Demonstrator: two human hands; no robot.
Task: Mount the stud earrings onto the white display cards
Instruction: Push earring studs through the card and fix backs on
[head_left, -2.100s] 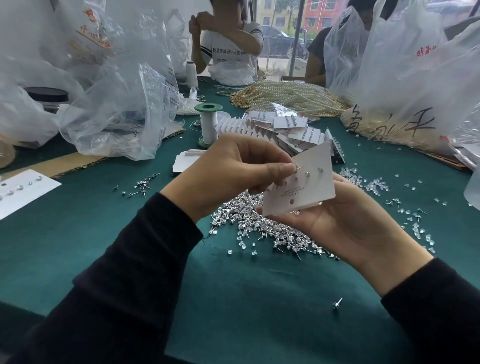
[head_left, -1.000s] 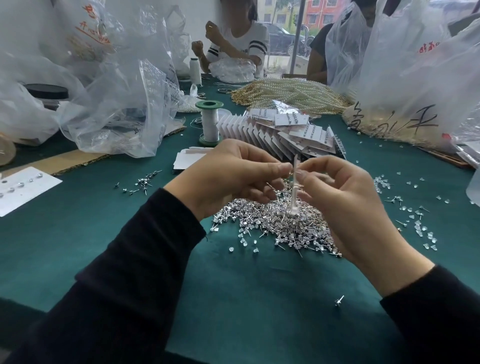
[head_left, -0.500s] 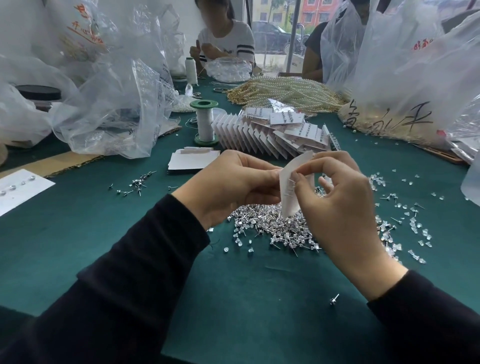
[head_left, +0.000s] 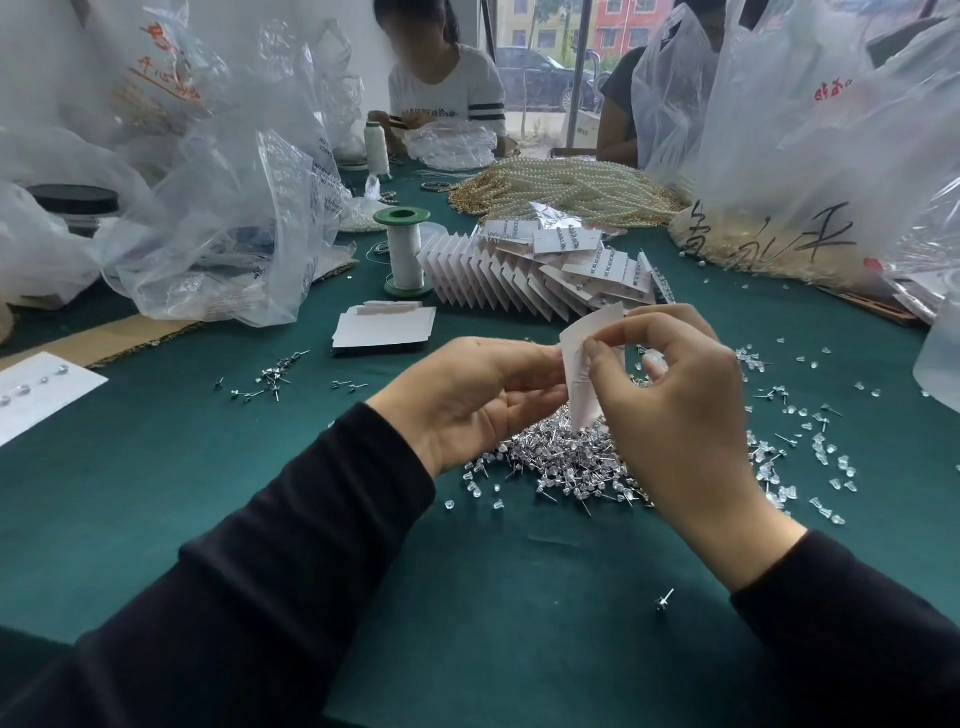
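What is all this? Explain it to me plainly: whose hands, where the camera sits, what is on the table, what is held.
No machine here: a person works with bare hands, and the one camera is worn on the head, looking down at them. The left hand and right hand hold one white display card roughly upright between them, above a pile of stud earrings on the green table. Whether a stud is pinched too is hidden. Small clear backs lie scattered to the right, a fanned row of filled cards and a thread spool stand behind, with plastic bags and pearl strands farther off.
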